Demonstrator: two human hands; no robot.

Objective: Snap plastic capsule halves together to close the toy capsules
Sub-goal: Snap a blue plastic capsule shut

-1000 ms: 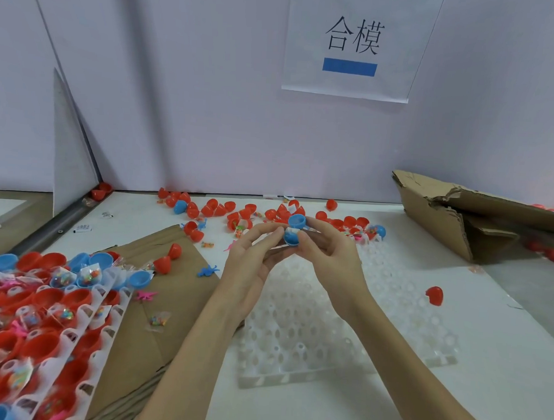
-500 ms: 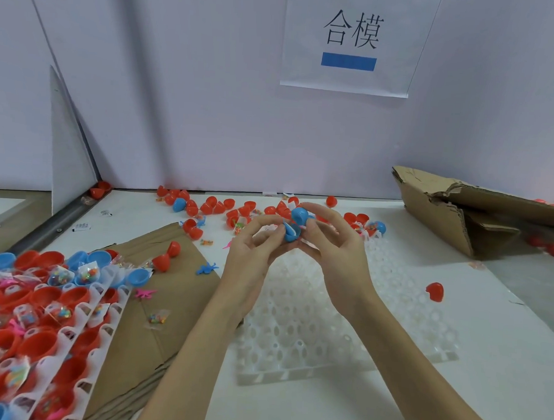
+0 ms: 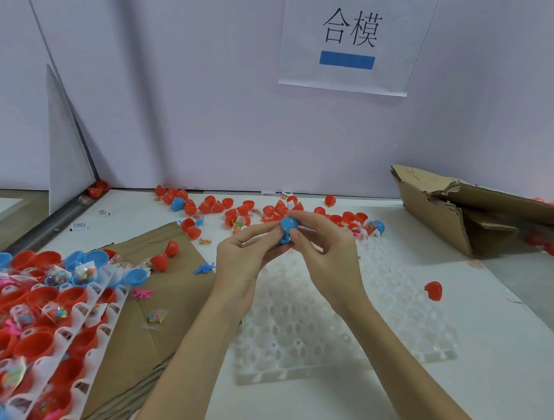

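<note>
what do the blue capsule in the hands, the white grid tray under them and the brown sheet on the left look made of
Small round blue capsule: apparently smooth moulded plastic, uniform colour with slight sheen.
White grid tray of round cups: likely thin translucent plastic; its cells look milky and see-through.
Flat brown sheet: looks like matte cardboard, with creases and fluted edges.

Blue capsule point(image 3: 288, 227), red all around

I see red halves point(image 3: 211, 206) on my white counter point(image 3: 487, 333), brown cardboard point(image 3: 155, 299), a clear white tray point(image 3: 311, 324), and a white sign point(image 3: 348, 40) with a blue bar.

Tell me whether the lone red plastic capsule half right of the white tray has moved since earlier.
No. The lone red plastic capsule half lies right of the white plastic grid tray, as before.
</note>
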